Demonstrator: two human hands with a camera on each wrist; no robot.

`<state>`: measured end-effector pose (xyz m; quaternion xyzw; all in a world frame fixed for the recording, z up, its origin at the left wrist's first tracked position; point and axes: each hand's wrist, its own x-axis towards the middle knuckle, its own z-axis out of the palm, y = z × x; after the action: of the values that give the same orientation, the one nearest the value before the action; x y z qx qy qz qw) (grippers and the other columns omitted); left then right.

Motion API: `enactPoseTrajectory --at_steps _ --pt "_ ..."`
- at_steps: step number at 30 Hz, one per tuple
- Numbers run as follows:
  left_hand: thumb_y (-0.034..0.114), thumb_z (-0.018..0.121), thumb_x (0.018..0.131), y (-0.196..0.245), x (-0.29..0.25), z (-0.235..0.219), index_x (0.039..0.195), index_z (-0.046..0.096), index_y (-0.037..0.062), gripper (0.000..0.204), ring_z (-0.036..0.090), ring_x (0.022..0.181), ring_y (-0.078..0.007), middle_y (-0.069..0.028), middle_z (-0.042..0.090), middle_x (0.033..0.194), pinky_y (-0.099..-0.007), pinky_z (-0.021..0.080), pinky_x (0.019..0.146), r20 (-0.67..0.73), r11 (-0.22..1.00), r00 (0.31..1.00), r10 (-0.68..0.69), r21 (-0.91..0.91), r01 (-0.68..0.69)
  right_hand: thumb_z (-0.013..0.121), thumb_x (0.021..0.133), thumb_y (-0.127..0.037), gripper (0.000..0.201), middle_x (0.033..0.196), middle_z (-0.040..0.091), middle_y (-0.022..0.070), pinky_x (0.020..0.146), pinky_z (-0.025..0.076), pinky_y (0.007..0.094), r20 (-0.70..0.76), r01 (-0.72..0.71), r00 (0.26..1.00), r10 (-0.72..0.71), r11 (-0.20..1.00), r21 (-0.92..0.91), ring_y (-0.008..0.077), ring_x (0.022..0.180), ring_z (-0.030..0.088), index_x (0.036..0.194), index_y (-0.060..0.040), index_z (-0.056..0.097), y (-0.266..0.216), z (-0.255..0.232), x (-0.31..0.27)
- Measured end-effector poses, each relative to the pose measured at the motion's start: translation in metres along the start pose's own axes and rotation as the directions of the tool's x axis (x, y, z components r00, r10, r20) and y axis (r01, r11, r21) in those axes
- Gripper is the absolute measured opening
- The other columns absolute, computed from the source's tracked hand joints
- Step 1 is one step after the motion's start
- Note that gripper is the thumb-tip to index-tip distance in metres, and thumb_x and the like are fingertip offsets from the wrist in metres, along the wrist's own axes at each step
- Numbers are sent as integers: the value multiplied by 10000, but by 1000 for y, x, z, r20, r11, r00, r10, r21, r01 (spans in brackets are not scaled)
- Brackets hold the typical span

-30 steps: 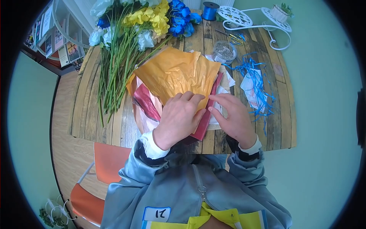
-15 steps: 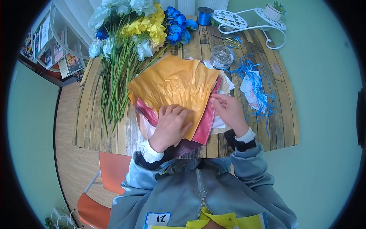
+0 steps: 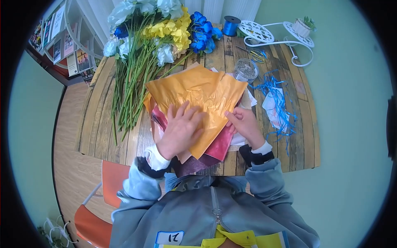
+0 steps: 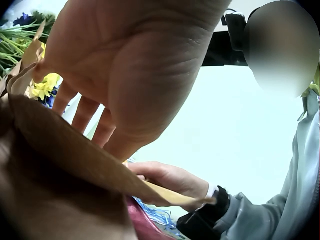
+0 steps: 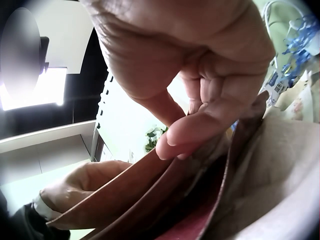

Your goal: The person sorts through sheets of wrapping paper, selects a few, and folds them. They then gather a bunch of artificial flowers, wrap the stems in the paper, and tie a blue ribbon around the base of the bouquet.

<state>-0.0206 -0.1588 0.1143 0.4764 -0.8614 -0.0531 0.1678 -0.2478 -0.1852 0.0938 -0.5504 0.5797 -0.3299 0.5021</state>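
Note:
A creased orange sheet of wrapping paper point(image 3: 206, 93) lies on top of a stack of sheets, among them a crimson sheet point(image 3: 220, 145) and a dark purple sheet point(image 3: 195, 166). My left hand point(image 3: 180, 129) is over the orange sheet's left half, its fingers spread and straight. With thumb and fingers my right hand point(image 3: 247, 125) pinches the right edge of the orange sheet. In the right wrist view, the edges of several sheets stand apart below the pinching fingertips point(image 5: 192, 131). The left wrist view shows the palm point(image 4: 130, 75) above a curved paper edge.
Long-stemmed flowers point(image 3: 128, 91) with white, yellow and blue heads lie at the left. Toward the back right are a blue ribbon spool point(image 3: 231, 27), scissors point(image 3: 258, 57), a clear round tub point(image 3: 246, 70) and a white metal stand point(image 3: 256, 32). Curled blue ribbon point(image 3: 278, 99) lies at the right.
My right hand has gone from beside the paper to pinching the orange sheet's right edge. The left hand's fingers have spread, and more of the crimson and purple sheets shows at the front.

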Motion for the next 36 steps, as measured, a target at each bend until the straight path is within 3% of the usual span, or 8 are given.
enactPoseTrajectory --at_steps 2,5,8,11,14,20,34,36 --pt "285 677 752 -8 -2 4 1278 469 172 577 289 1304 -380 -112 413 1350 -606 222 1022 56 997 995 -77 4 77 611 855 -218 260 582 604 82 457 447 288 22 -50 999 50 999 -4 161 477 594 739 14 595 1 -6 -10" --pt "414 676 722 -25 -11 23 1341 406 168 719 192 1348 -383 -137 343 1400 -656 146 1031 249 975 948 -199 151 165 653 806 -201 203 555 574 90 513 450 327 71 150 988 -138 735 -662 249 513 584 685 -39 634 9 -21 -25" --pt "414 674 724 -26 -7 15 1339 403 119 734 196 1350 -378 -145 344 1401 -643 119 1047 180 989 979 -96 126 74 632 821 -211 199 590 584 110 543 458 382 -33 260 942 -335 785 -563 275 542 586 725 -36 636 -40 -12 -33" --pt "430 656 735 -22 8 11 1323 391 6 772 200 1353 -371 -164 344 1399 -583 105 1081 138 988 990 -27 155 5 589 845 -202 274 1019 603 143 763 469 366 179 627 728 -661 539 -562 296 901 590 1079 -60 594 -50 13 -6" --pt "500 611 749 -32 16 15 1322 366 -57 836 204 1352 -372 -184 333 1403 -547 108 1095 140 967 990 7 250 -42 553 860 -179 446 1291 460 176 943 381 416 368 706 653 -662 357 -611 330 1158 470 1282 -66 462 -33 42 20" --pt "732 380 768 -69 -5 50 1392 312 21 948 187 1348 -411 -183 266 1453 -586 113 1067 156 963 986 -50 270 6 432 918 -419 646 1475 216 154 1089 171 493 598 662 742 -302 193 -724 331 1377 153 1424 -75 224 10 54 37" --pt "720 455 749 -79 -4 52 1414 242 44 972 155 1344 -449 -206 231 1457 -627 114 1048 156 988 986 -59 149 36 392 917 -478 665 1482 202 158 1092 154 499 534 579 806 -257 152 -801 320 1379 160 1405 -46 267 26 -9 54" --pt "687 553 700 -72 10 30 1412 235 33 1018 152 1348 -441 -211 235 1452 -622 96 1056 389 988 914 -115 140 65 412 917 -444 636 1474 219 160 1089 162 500 543 570 815 -203 111 -814 316 1372 184 1405 -61 277 3 -9 56"
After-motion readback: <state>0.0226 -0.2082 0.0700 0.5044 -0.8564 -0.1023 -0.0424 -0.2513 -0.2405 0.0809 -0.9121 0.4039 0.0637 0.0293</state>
